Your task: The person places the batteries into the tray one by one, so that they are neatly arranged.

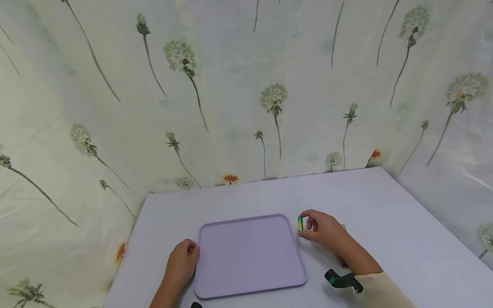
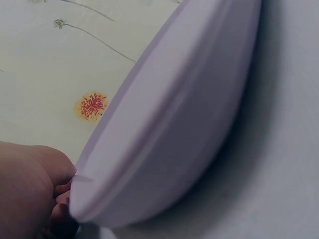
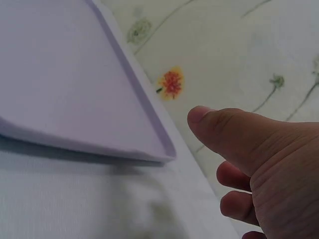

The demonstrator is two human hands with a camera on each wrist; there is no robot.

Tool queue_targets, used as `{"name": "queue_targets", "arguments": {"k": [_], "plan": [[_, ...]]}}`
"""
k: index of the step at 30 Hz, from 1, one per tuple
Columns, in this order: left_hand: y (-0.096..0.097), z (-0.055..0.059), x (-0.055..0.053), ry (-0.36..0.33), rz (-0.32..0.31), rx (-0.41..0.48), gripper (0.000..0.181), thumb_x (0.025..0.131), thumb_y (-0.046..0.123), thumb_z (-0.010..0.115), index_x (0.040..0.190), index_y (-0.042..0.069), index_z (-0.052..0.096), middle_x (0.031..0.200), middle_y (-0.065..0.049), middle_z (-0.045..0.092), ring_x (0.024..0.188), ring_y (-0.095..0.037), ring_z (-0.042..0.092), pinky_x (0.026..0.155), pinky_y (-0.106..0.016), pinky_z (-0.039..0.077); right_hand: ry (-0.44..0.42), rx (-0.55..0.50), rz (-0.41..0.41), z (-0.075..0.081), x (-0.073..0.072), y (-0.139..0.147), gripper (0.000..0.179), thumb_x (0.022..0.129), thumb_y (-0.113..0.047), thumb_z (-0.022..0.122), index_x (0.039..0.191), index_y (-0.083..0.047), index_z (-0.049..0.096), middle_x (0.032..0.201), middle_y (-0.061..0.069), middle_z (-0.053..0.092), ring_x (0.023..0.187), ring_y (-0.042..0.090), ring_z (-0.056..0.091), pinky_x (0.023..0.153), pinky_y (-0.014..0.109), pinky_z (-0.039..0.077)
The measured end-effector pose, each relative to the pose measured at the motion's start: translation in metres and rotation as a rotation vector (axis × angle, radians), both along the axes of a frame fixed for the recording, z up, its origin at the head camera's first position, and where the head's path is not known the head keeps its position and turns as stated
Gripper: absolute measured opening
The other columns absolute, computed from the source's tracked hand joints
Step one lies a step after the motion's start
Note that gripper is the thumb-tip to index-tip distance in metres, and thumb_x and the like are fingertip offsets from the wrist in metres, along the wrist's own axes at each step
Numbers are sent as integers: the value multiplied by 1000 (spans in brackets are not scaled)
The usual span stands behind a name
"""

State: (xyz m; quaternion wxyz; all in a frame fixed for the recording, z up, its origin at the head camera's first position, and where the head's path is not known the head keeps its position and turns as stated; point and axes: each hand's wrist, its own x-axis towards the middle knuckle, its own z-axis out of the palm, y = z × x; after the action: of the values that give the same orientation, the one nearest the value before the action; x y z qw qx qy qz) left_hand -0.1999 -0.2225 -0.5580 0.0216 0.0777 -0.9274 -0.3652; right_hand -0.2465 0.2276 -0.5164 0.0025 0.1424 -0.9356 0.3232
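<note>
A light purple tray (image 1: 250, 256) with a low raised rim lies on the white table. At its left side my left hand (image 1: 182, 262) holds the rim; in the left wrist view the thumb (image 2: 55, 162) meets the edge, with curled fingers below. Just beyond the tray's right edge, my right hand (image 1: 325, 229) pinches a small green and yellow battery (image 1: 300, 223) upright between thumb and fingers. The right wrist view shows that thumb (image 3: 224, 129) near the tray corner (image 3: 167, 152), with the battery hidden from sight.
Small objects (image 1: 343, 226) lie by the right forearm, mostly covered by it. The white table (image 1: 385, 209) extends to the right and behind the tray. A dandelion-printed curtain (image 1: 239, 107) encloses the back and sides.
</note>
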Motion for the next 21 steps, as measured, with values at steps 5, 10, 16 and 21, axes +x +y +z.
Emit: {"name": "queue_targets", "arguments": {"k": [5, 10, 16, 21], "plan": [[1, 1, 0, -2, 7, 7, 9, 101, 17, 63, 101, 9, 66, 88, -1, 61, 77, -15, 55, 66, -28, 46, -10, -11, 16, 0, -4, -20, 48, 87, -32, 86, 128, -15, 66, 86, -7, 58, 69, 11, 49, 59, 28, 43], [2, 0, 0, -1, 13, 2, 9, 100, 17, 63, 101, 9, 66, 88, -1, 61, 78, -15, 55, 68, -29, 46, -35, -10, 36, 2, -8, -38, 49, 87, -32, 86, 129, -18, 66, 85, -7, 59, 73, 13, 51, 60, 29, 44], [4, 0, 1, 2, 8, 3, 10, 100, 17, 63, 102, 8, 66, 89, -1, 61, 79, -15, 56, 69, -30, 47, -23, -17, 97, 2, -12, -63, 51, 86, -32, 87, 130, -18, 67, 85, -10, 59, 73, 11, 52, 62, 29, 45], [1, 0, 1, 16, 9, -7, 10, 100, 18, 63, 101, 8, 66, 89, -1, 61, 79, -15, 55, 70, -30, 46, -2, -12, 158, 3, -16, -89, 50, 85, -31, 87, 129, -18, 67, 84, -11, 59, 72, 10, 52, 63, 28, 46]]}}
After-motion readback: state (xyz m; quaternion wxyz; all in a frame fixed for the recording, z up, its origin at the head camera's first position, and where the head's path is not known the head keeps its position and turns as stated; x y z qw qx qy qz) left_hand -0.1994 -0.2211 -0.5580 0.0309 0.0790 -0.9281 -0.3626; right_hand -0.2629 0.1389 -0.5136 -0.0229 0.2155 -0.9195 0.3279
